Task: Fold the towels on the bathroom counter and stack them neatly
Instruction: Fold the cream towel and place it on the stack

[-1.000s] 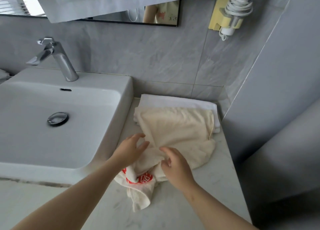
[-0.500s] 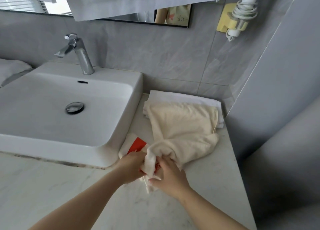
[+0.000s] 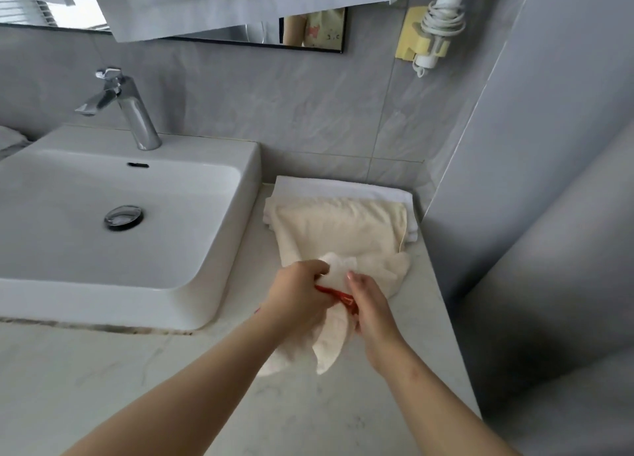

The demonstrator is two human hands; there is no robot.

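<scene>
Both hands, left & right, grip cream towel (red print).

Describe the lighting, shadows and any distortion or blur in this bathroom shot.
Head view: soft, even light, brightest in the reflection at the left of the mirror; small highlights on the faucet; deep shadow over the right wall lower down; the wide-angle lens bows the mirror edge and wall corner; the left hand and right hand gripping the cream towel look fairly sharp.
</scene>
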